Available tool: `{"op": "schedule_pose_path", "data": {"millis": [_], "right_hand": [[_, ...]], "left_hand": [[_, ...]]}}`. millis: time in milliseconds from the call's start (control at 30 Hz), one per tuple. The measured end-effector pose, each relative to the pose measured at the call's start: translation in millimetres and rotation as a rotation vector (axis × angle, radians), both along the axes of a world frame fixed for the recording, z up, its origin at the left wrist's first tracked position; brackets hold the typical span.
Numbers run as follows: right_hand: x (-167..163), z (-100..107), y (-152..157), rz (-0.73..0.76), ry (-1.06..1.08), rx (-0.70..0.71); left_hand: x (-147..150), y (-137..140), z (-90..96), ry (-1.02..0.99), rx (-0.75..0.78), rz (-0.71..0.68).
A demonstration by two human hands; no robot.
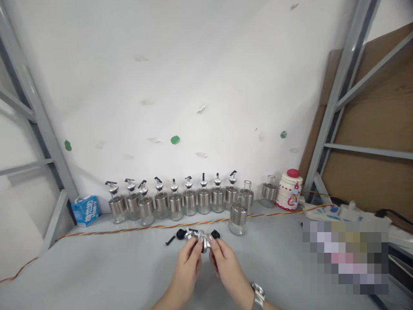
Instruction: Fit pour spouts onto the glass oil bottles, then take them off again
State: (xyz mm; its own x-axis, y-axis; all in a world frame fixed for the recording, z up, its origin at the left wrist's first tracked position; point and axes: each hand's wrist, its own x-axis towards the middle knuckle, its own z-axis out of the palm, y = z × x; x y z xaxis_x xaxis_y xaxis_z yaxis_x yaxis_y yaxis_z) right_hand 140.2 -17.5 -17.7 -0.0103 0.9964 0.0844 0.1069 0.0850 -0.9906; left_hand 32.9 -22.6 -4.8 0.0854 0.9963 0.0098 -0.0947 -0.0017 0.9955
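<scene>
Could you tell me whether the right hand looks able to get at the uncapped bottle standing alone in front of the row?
Probably yes. The uncapped bottle stands just beyond the right hand, with bare table between them. However, both hands are pinching a small metal pourer cap, so the right would have to let go first.

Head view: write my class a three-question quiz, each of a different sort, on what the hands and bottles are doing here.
1. True or false: every bottle along the wall has a pourer top.
2. What do both hands hold? A) a metal pourer cap B) a blue carton C) a cable
3. What striped thing lies across the table?

Key:
1. False; the capless bottles stand at the row's right end.
2. A; left hand and right hand pinch the metal cap.
3. The red-yellow cable.
</scene>
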Motion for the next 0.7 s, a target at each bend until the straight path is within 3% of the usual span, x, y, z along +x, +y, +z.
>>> {"op": "schedule_pose_path", "data": {"millis": [100,167,267,333,367,433,600,633,700], "right_hand": [[7,1,-3,-0.059,-0.249,0.243],[13,4,-2,-0.083,-0.476,0.494],[24,9,3,0.003,-0.773,0.899],[29,14,7,0.095,-0.835,1.003],[30,16,8,0.126,-0.807,0.972],[29,19,8,0.160,-0.620,0.765],[16,13,11,0.362,0.073,-0.189],[13,11,12,0.399,0.179,-0.316],[9,6,13,0.423,0.341,-0.397]], "left_hand": [[-1,5,0.8,-0.160,-0.131,-0.045],[-5,9,2.3,-0.223,-0.218,-0.087],[-11,15,6.0,-0.209,-0.414,-0.164],[-14,17,8.4,-0.161,-0.417,-0.156],[-15,17,9.5,-0.125,-0.347,-0.126],[-16,14,10.9,-0.018,-0.126,-0.061],[-24,5,9.6,0.481,0.327,0.008],[-25,4,8.7,0.569,0.385,-0.001],[-27,3,6.8,0.655,0.427,-0.028]]}}
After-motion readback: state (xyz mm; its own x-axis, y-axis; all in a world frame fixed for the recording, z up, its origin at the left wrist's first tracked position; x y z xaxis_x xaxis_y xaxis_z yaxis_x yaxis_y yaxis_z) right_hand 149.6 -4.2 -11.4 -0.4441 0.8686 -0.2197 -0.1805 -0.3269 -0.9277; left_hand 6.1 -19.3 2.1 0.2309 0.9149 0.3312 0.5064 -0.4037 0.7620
